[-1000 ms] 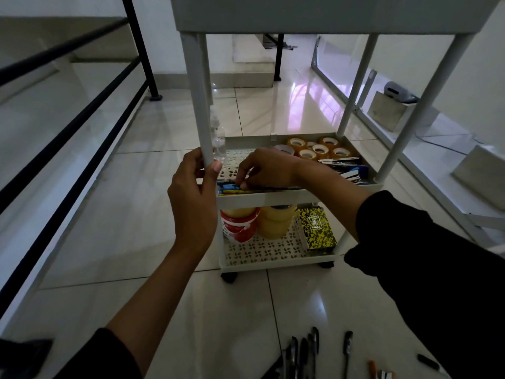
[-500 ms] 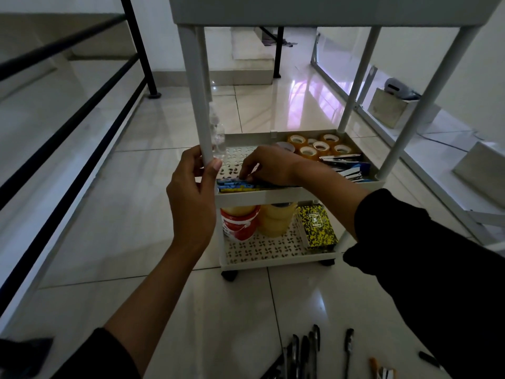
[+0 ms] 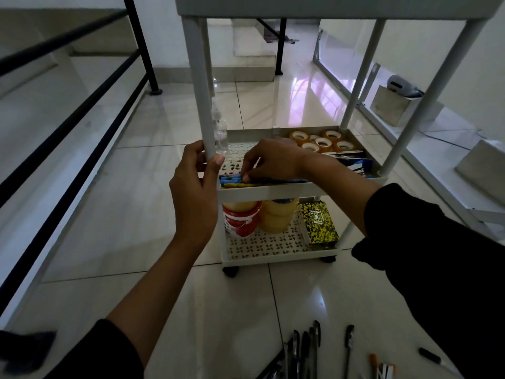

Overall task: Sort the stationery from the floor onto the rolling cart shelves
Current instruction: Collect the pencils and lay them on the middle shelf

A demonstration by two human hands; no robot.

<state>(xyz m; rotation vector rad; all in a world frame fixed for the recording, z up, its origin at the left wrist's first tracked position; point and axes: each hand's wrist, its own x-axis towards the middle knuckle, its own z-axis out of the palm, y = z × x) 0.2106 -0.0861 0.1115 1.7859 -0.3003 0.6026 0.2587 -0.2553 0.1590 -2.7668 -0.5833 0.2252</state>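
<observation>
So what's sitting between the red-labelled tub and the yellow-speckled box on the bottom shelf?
A stack of clear tape rolls stands between the red-labelled tub and the yellow-speckled box, beside the tub, as the head view shows.

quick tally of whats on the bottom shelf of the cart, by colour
red-labelled round item: 1
pale yellow tape stack: 1
yellow-and-black box: 1
total: 3

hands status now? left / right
Left hand: grips the cart post.
Right hand: fingertips pinch the blue and yellow items on the middle shelf.
</observation>
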